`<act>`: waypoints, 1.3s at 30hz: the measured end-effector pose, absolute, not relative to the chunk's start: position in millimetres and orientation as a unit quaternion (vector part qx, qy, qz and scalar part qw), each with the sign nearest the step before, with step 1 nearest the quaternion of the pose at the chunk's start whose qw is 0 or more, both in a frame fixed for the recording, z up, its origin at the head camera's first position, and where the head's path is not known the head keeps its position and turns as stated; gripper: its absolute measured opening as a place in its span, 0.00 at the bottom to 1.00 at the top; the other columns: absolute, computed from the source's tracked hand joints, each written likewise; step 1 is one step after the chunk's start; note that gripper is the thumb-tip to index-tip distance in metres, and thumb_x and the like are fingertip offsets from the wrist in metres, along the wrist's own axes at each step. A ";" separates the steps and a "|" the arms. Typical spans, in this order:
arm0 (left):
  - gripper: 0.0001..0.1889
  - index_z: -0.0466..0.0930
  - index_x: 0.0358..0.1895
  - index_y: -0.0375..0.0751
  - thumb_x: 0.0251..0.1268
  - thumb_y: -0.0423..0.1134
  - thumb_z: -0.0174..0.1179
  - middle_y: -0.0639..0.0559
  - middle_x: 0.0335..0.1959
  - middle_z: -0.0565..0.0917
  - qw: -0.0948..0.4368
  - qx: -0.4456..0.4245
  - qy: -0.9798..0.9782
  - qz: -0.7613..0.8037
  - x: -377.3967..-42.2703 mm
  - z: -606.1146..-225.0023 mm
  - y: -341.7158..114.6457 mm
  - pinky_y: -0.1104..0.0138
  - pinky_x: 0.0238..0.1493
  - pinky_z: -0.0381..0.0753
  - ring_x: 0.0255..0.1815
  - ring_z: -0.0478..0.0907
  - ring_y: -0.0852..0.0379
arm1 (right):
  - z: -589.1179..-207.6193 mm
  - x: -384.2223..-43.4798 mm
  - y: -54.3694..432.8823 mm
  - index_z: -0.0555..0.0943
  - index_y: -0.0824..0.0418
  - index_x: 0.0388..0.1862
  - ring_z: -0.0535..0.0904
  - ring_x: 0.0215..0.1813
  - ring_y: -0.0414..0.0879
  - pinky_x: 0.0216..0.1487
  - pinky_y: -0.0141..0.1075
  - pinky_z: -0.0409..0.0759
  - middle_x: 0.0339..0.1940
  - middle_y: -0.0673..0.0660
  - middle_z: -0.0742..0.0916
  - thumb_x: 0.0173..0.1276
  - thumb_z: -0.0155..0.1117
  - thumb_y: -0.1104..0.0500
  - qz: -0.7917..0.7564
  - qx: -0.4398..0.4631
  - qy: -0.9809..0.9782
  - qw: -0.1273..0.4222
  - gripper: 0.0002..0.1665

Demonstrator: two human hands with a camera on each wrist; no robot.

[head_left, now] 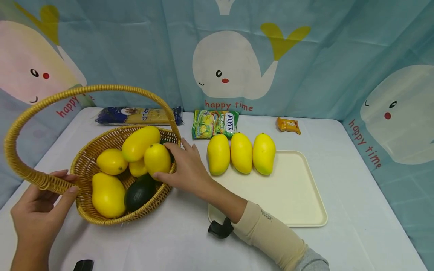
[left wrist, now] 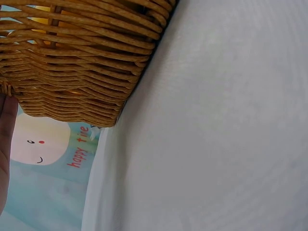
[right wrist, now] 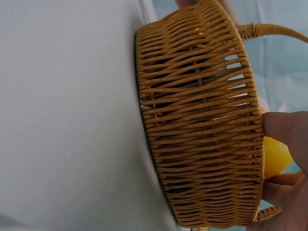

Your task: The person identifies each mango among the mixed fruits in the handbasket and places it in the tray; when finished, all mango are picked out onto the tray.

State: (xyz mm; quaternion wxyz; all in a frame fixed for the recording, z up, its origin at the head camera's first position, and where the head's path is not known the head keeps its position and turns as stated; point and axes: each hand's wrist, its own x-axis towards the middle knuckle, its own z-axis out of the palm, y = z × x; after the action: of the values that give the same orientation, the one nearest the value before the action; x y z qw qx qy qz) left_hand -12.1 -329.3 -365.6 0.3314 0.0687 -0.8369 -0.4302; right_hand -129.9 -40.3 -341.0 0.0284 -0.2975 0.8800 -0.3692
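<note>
A wicker basket [head_left: 81,205] with a tall arched handle stands on the left of the table. My left hand [head_left: 44,214] grips it where the handle meets the rim; in the left wrist view only some fingers [left wrist: 6,125] show beside the weave. At the basket's right side my right hand [head_left: 188,167] holds a yellow lemon [head_left: 157,160] between thumb and fingers, just inside the rim. The right wrist view shows yellow fruit [right wrist: 275,156] behind that hand. Around the lemon lie a mango [head_left: 141,143], another lemon [head_left: 112,162], a larger mango [head_left: 108,195] and a dark green avocado [head_left: 139,192].
Three mangoes [head_left: 241,153] sit in a row along the far left edge of a cream tray [head_left: 271,203]. Behind stand a pasta pack [head_left: 135,116], a green Fox's candy bag [head_left: 215,124] and a small orange packet [head_left: 288,125]. A whale-print curtain [head_left: 305,82] surrounds the white table.
</note>
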 end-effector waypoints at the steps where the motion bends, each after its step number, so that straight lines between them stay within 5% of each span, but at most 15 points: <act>1: 0.25 0.78 0.59 0.26 0.56 0.14 0.62 0.52 0.49 0.84 0.332 0.068 -0.837 -0.430 -12.1 -365.4 -329.2 0.80 0.54 0.76 0.50 0.82 0.63 | -341.0 -129.6 -39.9 0.69 0.54 0.72 0.52 0.80 0.55 0.78 0.57 0.46 0.67 0.50 0.79 0.61 0.74 0.42 -0.373 -0.296 0.879 0.027 0.44; 11: 0.24 0.78 0.59 0.26 0.56 0.14 0.62 0.53 0.49 0.84 0.331 0.071 -0.836 -0.431 -11.5 -365.1 -328.9 0.80 0.53 0.76 0.50 0.82 0.63 | -340.4 -124.9 -35.0 0.69 0.53 0.73 0.69 0.70 0.49 0.67 0.43 0.73 0.67 0.49 0.78 0.58 0.77 0.44 -0.427 -0.286 0.857 0.019 0.46; 25: 0.24 0.77 0.59 0.24 0.56 0.13 0.62 0.53 0.48 0.84 0.336 0.056 -0.833 -0.436 -12.8 -365.5 -329.6 0.80 0.54 0.76 0.49 0.82 0.63 | -336.0 -121.2 -27.4 0.67 0.56 0.74 0.74 0.63 0.37 0.66 0.33 0.73 0.66 0.48 0.79 0.61 0.77 0.54 -0.565 -0.312 0.764 0.022 0.44; 39: 0.24 0.78 0.59 0.26 0.56 0.14 0.63 0.55 0.48 0.85 0.331 0.073 -0.836 -0.432 -11.9 -364.7 -328.7 0.80 0.53 0.76 0.49 0.82 0.63 | -338.0 -126.1 -19.7 0.62 0.62 0.76 0.78 0.57 0.44 0.61 0.43 0.79 0.63 0.59 0.78 0.66 0.66 0.65 -0.707 -0.292 0.636 0.097 0.41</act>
State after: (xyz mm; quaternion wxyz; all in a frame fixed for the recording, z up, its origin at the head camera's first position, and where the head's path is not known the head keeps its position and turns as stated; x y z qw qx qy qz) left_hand -11.9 -328.7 -364.7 0.3310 0.0731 -0.8358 -0.4318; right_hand -126.1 -19.7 -338.0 0.0965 -0.2924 0.6361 -0.7075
